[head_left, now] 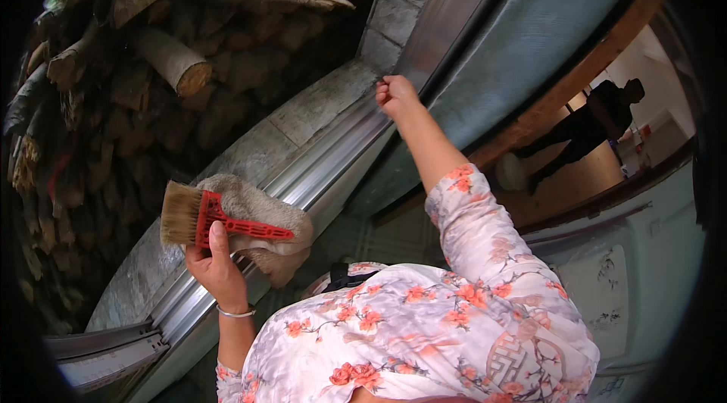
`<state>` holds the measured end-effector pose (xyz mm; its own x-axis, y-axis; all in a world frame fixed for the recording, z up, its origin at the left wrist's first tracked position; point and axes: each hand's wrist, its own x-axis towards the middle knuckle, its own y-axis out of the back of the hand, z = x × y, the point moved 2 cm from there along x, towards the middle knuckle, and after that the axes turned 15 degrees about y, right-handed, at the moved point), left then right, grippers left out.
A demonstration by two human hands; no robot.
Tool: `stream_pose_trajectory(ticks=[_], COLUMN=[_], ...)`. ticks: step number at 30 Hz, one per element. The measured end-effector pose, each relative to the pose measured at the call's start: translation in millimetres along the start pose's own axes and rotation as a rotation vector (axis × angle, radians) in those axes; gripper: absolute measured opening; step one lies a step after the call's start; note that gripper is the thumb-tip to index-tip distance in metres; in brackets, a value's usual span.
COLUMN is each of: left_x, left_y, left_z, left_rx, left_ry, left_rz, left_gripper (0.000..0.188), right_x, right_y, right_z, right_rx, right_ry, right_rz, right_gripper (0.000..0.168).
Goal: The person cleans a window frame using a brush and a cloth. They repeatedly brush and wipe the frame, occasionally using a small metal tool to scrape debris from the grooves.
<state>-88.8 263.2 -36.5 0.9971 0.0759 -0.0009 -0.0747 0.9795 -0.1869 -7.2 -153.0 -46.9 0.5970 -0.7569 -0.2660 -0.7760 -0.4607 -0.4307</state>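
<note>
My left hand (pixel 218 272), with a bangle at the wrist, grips a wide bristle brush (pixel 211 221) by its red plastic head; the thumb lies on top. The brown bristles point left. Behind the brush handle, a grey-beige cloth (pixel 267 212) drapes over the aluminium window track (pixel 318 173). My right hand (pixel 396 96) reaches to the far corner of the track, where it meets the upright frame (pixel 448 11). Its fingers are curled by the tiled sill (pixel 301 110); whether something small is pinched in them is hidden.
Stacked firewood (pixel 170 62) fills the space beyond the sill, with some logs jutting out. A sliding window pane (pixel 528 51) stands along the right side. Further right, a person in dark clothes (pixel 602 113) stands in a room, perhaps seen as a reflection.
</note>
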Motion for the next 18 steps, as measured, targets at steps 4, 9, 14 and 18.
stream_pose_trajectory(ticks=[4,9,14,18], left_x=[-1,-2,0,2], left_y=[-3,-1,-1,1], left_z=[3,5,5,-3], left_rx=[-0.064,0.015,-0.010,-0.032], left_ry=[0.004,-0.080,-0.095,-0.098], left_rz=[0.015,0.014,-0.004,-0.029], left_gripper=[0.020,0.019,0.019,0.023], right_x=[-5,1,-14,-17], right_y=[-14,-13,-10,-6], right_z=[6,1,0,6], right_rx=[-0.092,-0.002,0.078,0.289], right_ry=[0.142,0.148,0.147,0.144], right_rz=[0.030,0.104,0.047,0.079], right_gripper=[0.012,0.013,0.011,0.013])
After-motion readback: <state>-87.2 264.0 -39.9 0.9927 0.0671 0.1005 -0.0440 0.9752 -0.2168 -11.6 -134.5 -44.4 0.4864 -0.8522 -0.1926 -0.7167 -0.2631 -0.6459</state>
